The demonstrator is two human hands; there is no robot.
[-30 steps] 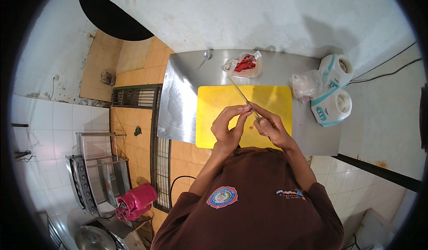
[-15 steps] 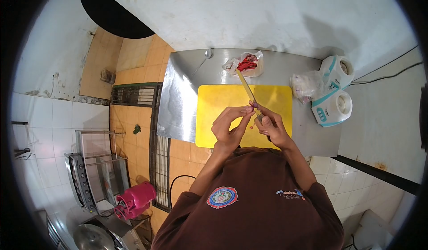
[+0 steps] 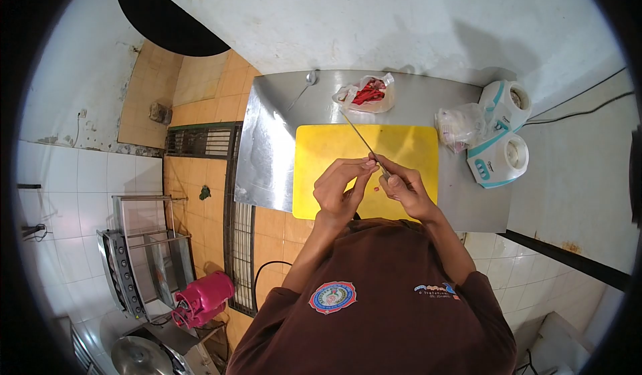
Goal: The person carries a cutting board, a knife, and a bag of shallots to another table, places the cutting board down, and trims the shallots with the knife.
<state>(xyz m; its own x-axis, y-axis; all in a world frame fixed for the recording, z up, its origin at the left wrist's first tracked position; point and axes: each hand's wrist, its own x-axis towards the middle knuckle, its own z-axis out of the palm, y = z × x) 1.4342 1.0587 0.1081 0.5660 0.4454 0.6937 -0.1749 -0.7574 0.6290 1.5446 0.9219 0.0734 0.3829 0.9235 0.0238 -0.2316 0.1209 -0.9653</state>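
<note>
Above the yellow cutting board point(image 3: 321, 174), my right hand point(image 3: 406, 189) is wrapped round the handle of a knife point(image 3: 361, 136), whose blade points up and to the left. My left hand point(image 3: 341, 184) is beside it, fingertips pinched on something small that I cannot make out, close to the blade. A tiny red piece point(image 3: 376, 189) lies on the board between the hands. Past the board's far edge sits an open plastic bag point(image 3: 381, 104) with red items point(image 3: 369, 93) inside, perhaps chillies.
On the steel table point(image 3: 267, 168) a spoon point(image 3: 310, 79) lies at the back left. At the right are a clear plastic bag point(image 3: 458, 128) and two white-and-teal appliances point(image 3: 496, 158). A pink gas cylinder point(image 3: 208, 295) and a stove point(image 3: 122, 275) are at the lower left.
The knife's blade turned to show its flat side, then turned back edge-on. Both hands stay close together over the board, with only small finger movements.
</note>
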